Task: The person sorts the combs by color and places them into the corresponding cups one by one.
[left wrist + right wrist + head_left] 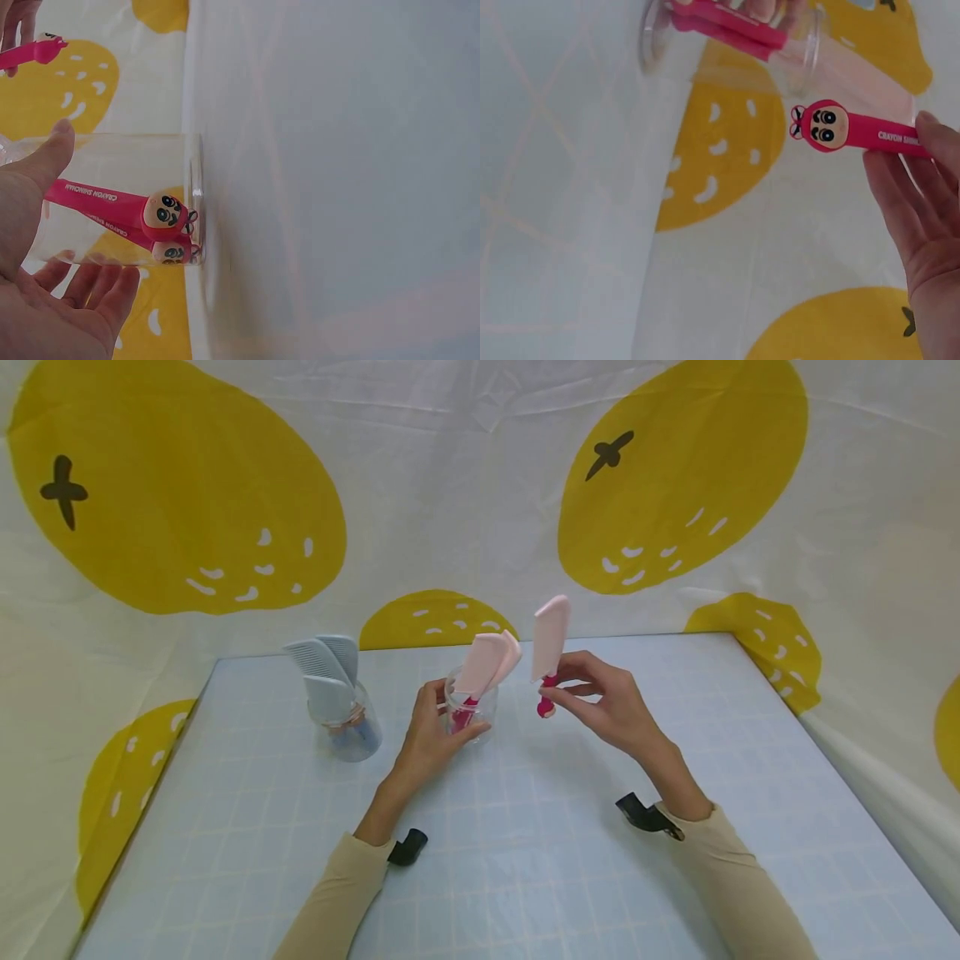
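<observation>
My left hand [429, 739] grips a clear glass jar [150, 161], fingers on one side and thumb on the other. Two combs [482, 662] with pale pink heads and dark pink handles lean inside it, their character-face ends at the jar's bottom in the left wrist view. Right of the jar, my right hand [609, 703] pinches a third pink comb [551, 639] by its handle, between thumb and fingers. This comb is held head up, apart from the jar. Its face end [826, 126] hangs free below the fingers.
On the left of the table [525, 860] stands another glass jar [354, 739] with several light blue combs [330, 672] and twine about its neck. A white cloth [450, 485] with yellow fruit prints hangs behind and at the sides.
</observation>
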Available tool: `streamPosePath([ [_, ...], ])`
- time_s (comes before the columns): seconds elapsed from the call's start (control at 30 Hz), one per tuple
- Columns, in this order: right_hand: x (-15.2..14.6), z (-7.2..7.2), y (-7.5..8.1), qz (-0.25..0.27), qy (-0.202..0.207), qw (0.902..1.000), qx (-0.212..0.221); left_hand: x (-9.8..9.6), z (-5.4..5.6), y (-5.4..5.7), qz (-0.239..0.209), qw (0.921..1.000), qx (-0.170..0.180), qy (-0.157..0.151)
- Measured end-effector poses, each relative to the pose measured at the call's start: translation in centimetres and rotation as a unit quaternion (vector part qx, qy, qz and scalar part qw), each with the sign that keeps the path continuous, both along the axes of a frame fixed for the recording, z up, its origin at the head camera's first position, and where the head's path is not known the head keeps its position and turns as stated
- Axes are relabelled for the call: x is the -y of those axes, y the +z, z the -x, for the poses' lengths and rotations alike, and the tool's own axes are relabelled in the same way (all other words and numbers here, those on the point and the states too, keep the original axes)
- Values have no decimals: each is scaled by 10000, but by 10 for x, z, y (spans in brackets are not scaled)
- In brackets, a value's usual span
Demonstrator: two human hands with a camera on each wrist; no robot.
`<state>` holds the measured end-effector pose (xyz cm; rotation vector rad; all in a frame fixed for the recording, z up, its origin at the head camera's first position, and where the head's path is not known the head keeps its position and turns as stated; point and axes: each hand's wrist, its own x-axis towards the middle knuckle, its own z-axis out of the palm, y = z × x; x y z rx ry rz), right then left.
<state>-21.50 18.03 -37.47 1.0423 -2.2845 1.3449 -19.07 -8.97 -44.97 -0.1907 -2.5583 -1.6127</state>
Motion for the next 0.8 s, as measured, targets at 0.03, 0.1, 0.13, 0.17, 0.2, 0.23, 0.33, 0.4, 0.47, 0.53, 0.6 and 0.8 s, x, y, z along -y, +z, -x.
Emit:
streamPosePath([
  [0.03,2,0,0,23,-9,10000,-15,0,0,0,0,10000,9,8],
  [0.1,6,1,0,73,-41,10000,-48,0,0,0,9,10000,21,26],
  [0.13,7,2,0,108,-52,9999,-57,0,0,-1,20,10000,28,38],
  [0.17,9,2,0,143,-62,9999,-68,0,0,-1,34,10000,42,52],
  [0.2,11,2,0,180,-66,9998,-78,-1,1,-1,53,10000,48,63],
  [0.23,12,3,0,222,-69,9997,-89,-1,1,-1,69,9999,56,74],
  [0.33,17,3,0,366,-91,9992,-110,-1,1,-1,109,9999,79,106],
  [0.4,19,3,0,463,-105,9988,-124,-1,1,-1,126,9998,75,117],
  [0.47,22,4,0,579,-76,9983,-95,-1,1,-1,139,9998,63,127],
  [0.53,25,5,0,686,-11,9976,-53,-1,1,-1,149,9998,45,131],
  [0.6,28,6,0,795,93,9968,-9,-1,1,-2,148,9998,34,124],
  [0.8,33,9,0,935,208,9954,-5,0,1,-2,66,9999,33,92],
])
